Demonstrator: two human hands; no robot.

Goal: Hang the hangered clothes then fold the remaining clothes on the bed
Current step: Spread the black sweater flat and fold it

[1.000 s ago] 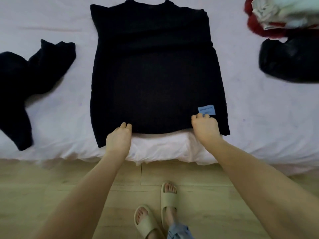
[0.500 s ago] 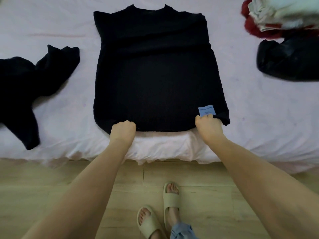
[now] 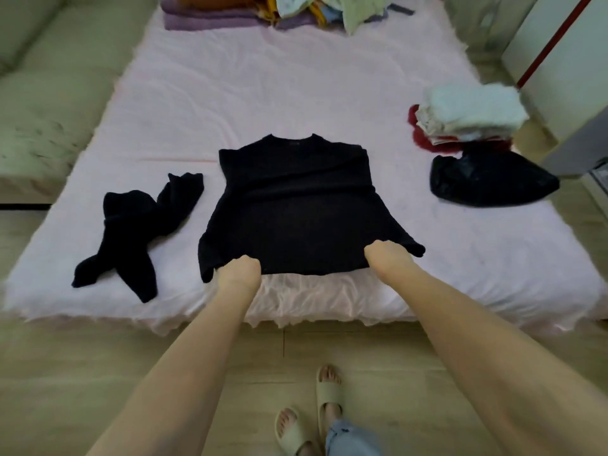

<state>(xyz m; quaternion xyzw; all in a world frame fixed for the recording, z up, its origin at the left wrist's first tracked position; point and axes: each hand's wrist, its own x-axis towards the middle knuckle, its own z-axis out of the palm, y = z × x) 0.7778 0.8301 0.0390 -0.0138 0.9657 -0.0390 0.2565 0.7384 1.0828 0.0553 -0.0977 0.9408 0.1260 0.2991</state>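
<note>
Nearest in, your feet in pale slides (image 3: 329, 394) stand on the wooden floor (image 3: 65, 373), just short of the bed (image 3: 296, 93). Your left hand (image 3: 240, 273) is curled tight on the near hem of the black sweater (image 3: 296, 205), left of centre, fingers tucked under the cloth. Your right hand (image 3: 388, 260) grips the same hem further right, fingers wrapped round the edge and lifting it off the pink sheet. The sweater lies flat beyond your hands, neckline pointing to the far side, sleeves folded in. To its left on the sheet, another dark garment (image 3: 138, 225) lies crumpled, well apart from the sweater. To the right, a black heap (image 3: 490, 182) rests near the bed's edge, and just beyond it a stack of folded clothes (image 3: 470, 115), pale on top, red underneath. At the far end, a loose pile of coloured clothes (image 3: 296, 9) lies beside folded purple cloth (image 3: 204, 19).
</note>
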